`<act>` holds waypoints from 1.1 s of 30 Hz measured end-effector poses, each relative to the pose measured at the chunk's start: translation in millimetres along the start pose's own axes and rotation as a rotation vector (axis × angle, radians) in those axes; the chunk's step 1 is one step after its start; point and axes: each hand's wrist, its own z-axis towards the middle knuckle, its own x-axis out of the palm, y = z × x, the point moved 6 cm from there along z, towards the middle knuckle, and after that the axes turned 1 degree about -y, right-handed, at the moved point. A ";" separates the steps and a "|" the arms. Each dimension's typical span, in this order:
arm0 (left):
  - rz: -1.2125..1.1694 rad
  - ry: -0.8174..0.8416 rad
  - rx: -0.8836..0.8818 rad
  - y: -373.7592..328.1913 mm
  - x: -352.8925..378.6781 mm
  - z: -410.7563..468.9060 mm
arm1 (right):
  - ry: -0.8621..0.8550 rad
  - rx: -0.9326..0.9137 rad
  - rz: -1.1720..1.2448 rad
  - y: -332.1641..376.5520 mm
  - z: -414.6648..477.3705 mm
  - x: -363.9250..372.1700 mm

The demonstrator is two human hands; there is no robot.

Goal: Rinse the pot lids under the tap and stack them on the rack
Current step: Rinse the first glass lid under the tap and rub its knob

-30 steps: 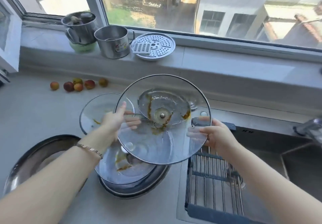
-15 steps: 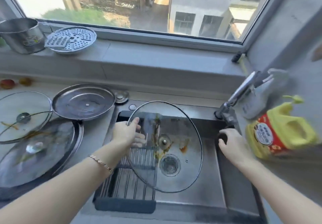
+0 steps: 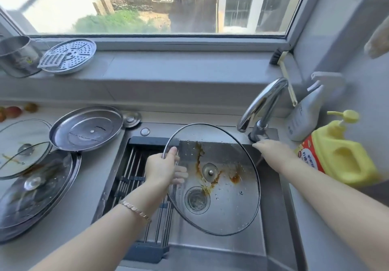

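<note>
My left hand [image 3: 163, 170] grips the left rim of a large glass pot lid [image 3: 227, 203] smeared with orange-brown sauce, holding it tilted over the sink [image 3: 271, 213]. My right hand [image 3: 271, 151] reaches to the base of the chrome tap [image 3: 263, 104], fingers at its handle; whether it grips the handle is unclear. No water stream is visible. A roll-up wire rack [image 3: 134, 178] spans the sink's left part. On the counter at left lie a steel lid [image 3: 86, 128], a dirty glass lid [image 3: 20, 146] and a dark glass lid [image 3: 35, 188].
A yellow soap jug [image 3: 341, 154] and a white spray bottle [image 3: 305, 112] stand right of the tap. A brush [image 3: 284, 68] leans in the window corner. A steamer plate [image 3: 69, 55] and steel mug [image 3: 16, 55] sit on the sill. Fruit [image 3: 13, 110] lies far left.
The glass lid moved right from above the counter stack to over the sink. My right hand let go of its rim and reached up to the tap's base. My view swung right.
</note>
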 end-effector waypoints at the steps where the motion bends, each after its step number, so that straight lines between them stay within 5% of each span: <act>1: -0.006 -0.001 -0.001 -1.6 1.4 2.0 | 0.002 0.006 -0.046 -0.4 2.3 2.5; 6: -0.023 0.001 -0.044 -2.1 14.1 17.6 | 0.028 0.047 -0.063 2.5 -0.7 4.1; 9: -0.038 0.008 -0.058 -2.4 20.9 23.0 | -0.157 -0.055 0.012 3.6 2.8 0.4; 22: -0.046 0.034 -0.043 -5.2 34.9 26.5 | -0.186 -0.115 0.051 -1.2 -2.3 16.6; 33: -0.039 0.037 -0.017 -8.3 37.2 21.3 | -0.286 0.049 0.091 -1.3 -10.1 3.4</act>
